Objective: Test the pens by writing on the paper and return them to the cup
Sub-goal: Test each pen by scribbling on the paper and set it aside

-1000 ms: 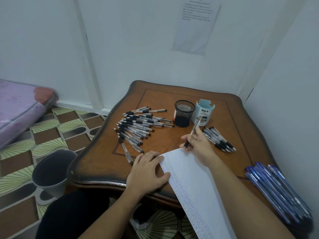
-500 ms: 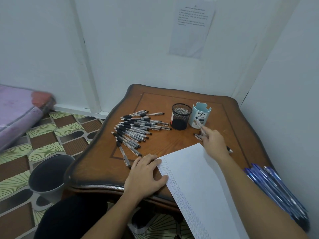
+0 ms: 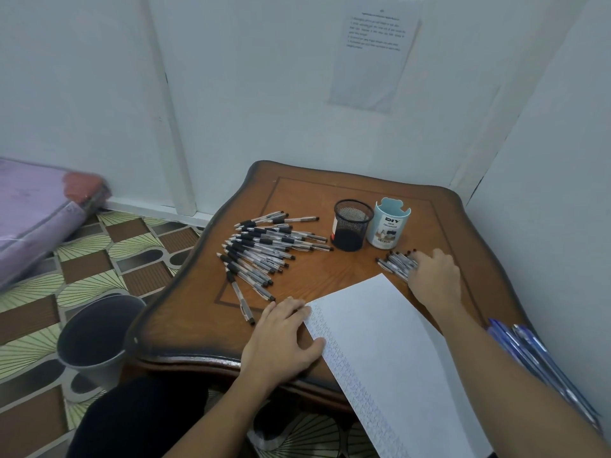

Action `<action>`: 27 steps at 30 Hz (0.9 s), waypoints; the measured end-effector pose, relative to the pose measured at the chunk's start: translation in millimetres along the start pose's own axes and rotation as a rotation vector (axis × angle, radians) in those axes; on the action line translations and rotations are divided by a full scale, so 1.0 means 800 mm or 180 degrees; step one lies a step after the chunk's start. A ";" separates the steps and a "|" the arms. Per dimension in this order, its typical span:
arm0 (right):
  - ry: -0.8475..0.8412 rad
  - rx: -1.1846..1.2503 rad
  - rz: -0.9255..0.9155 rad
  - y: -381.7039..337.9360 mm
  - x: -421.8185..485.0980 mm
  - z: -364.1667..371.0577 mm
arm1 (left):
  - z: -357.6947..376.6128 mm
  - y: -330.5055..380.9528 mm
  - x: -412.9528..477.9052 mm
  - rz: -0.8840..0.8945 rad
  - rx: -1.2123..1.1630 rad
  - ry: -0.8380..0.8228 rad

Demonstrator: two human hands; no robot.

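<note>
The brown wooden worktop [image 3: 185,328] carries a fanned spread of black-grip pens [image 3: 261,252] on its left. Toward the back, a black mesh cup [image 3: 351,224] stands just beside a pale blue desk organizer [image 3: 389,228]. A small pen cluster [image 3: 395,262] lies right, and a sheet of paper [image 3: 380,332] overhangs the near edge.

The person has a left hand [image 3: 281,338] and a right hand [image 3: 434,276] on bare arms [image 3: 502,385]. Black cloth [image 3: 139,421] covers the lap, down below the left hand.
</note>
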State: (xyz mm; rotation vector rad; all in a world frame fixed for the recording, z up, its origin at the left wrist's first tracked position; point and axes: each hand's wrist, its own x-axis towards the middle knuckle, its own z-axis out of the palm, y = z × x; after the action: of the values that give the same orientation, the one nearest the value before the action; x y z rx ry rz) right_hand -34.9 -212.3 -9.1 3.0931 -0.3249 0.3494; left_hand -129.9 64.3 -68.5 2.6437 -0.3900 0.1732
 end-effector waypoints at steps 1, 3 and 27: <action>0.0051 0.0115 -0.0140 -0.009 0.003 0.003 | 0.000 -0.001 0.000 -0.0002 -0.0010 0.0003; -0.0040 0.0555 -0.0522 -0.032 0.012 0.012 | 0.000 -0.001 0.000 0.0008 -0.0014 0.0007; -0.0651 0.5234 0.0809 -0.115 0.019 -0.017 | 0.004 -0.006 0.001 0.0075 0.0020 0.0073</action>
State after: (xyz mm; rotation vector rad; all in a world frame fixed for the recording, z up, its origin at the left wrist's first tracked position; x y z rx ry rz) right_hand -4.8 -124.7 8.5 4.7303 -0.7125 0.4378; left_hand -127.1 66.7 -73.2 2.6418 -0.4139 0.2125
